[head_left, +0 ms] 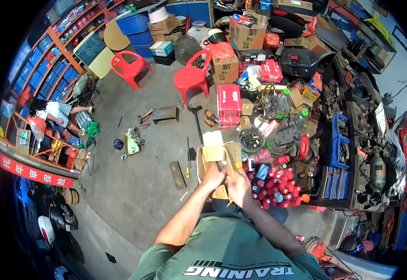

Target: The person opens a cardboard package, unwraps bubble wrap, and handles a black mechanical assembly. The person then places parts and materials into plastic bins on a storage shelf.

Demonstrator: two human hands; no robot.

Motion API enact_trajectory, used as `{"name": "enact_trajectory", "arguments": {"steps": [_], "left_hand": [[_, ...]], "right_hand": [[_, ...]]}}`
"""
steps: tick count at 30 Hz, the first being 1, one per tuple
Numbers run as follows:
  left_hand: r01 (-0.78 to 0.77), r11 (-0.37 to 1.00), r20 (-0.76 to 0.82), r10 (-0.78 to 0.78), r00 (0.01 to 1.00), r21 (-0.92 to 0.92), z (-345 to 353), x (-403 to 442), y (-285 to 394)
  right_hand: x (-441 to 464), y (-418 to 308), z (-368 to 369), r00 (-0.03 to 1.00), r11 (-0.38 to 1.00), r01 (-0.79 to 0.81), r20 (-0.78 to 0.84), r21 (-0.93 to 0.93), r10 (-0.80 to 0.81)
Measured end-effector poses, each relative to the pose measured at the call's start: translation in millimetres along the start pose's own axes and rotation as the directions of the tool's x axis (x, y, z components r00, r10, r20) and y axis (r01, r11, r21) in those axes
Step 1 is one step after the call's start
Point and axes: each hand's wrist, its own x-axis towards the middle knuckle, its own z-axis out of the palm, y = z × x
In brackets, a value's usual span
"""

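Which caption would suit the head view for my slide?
Left hand and right hand at an open cardboard box, red bottles to the right.

Cardboard box [234,150]: I see it tan-yellow and open, its panels splayed unevenly.
Far flap [213,138]: spread outward, pale side lit.
Inside: a greyish patch, too small for me to identify.
Place: above the floor, near edge at the left hand [214,176] and right hand [239,181].
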Motion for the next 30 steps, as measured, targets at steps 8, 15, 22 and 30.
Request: {"name": "enact_trajectory", "arguments": {"steps": [8,15,22,30], "left_hand": [[0.296,0.673,0.245,-0.174,0.954,-0.678,19,-12,-15],[0.345,0.486,0.392,-0.005,0.920,-0.803,11,-37,1],[0.369,0.410,0.423,0.046,0.905,-0.834,9,-50,4],[0.344,0.339,0.390,0.079,0.917,-0.876,-6,-50,3]], "right_hand": [[-20,-13,-13,0.968,0.998,0.054,0.243,0.019,-0.057],[-20,-7,-44,0.934,0.774,-0.239,0.358,0.586,0.018],[-31,86,-47,0.738,0.067,-0.648,0.604,0.759,0.301],[-21,36,-73,0.696,0.327,-0.711,0.690,0.623,0.198]]}}
